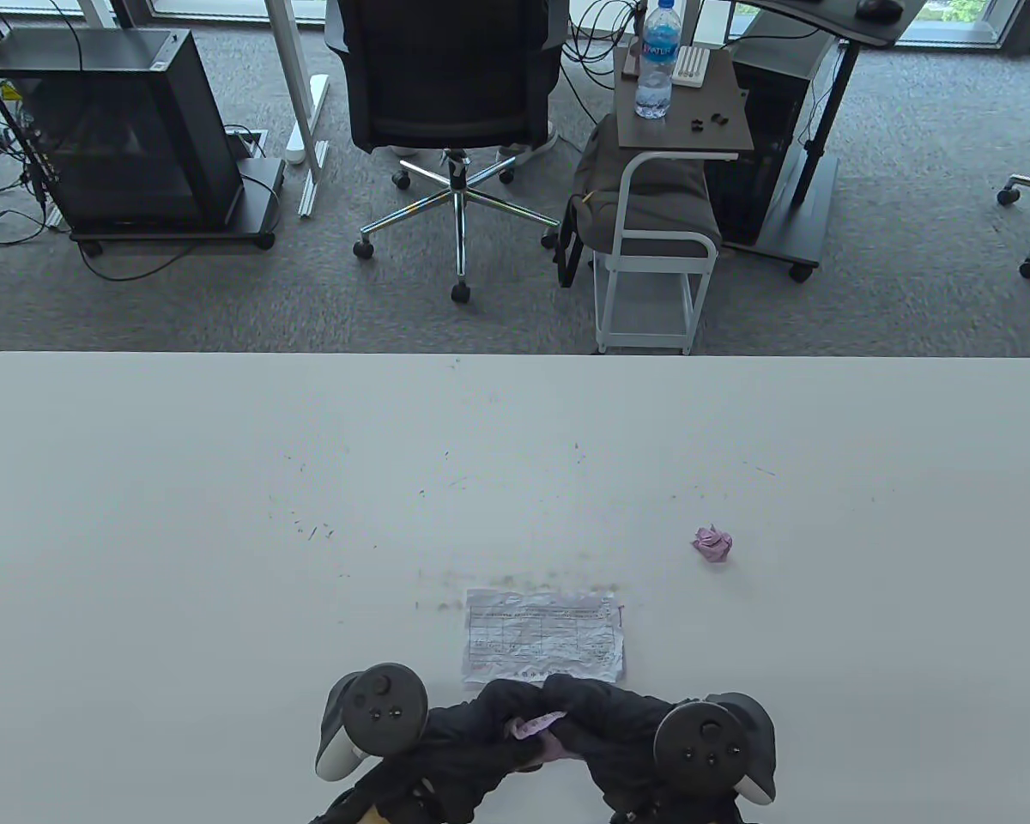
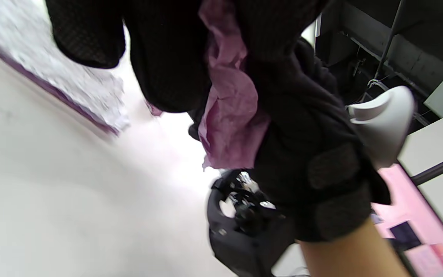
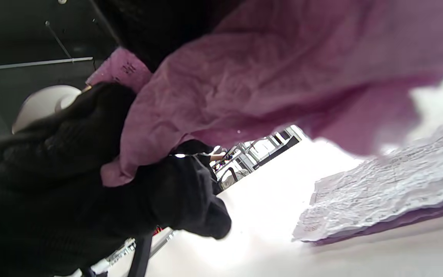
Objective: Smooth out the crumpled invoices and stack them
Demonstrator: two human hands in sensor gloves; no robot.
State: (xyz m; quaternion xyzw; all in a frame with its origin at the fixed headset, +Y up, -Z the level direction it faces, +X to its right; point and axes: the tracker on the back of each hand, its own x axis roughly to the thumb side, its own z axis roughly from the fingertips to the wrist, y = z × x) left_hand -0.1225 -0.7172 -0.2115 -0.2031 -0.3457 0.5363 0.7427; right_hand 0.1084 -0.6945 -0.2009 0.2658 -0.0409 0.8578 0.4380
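At six o'clock on the surface (image 1: 137, 515), left hand (image 1: 472, 730) and right hand (image 1: 605, 717) both pinch a pink invoice (image 1: 536, 730), just below the flattened stack (image 1: 542, 633); a crumpled ball (image 1: 712, 544) waits at three o'clock. Pulling hard could tear it.

The water bottle (image 1: 657, 62) on the small side table (image 1: 721, 137) beyond the work table carries a blue label with white letters that look like "WATER"; the first letters are hard to make out. The flattened white invoice (image 1: 542, 635) bears a printed grid and lines of print, too small to read. The pink sheet (image 3: 244, 80) shows a few dark printed marks, also illegible.
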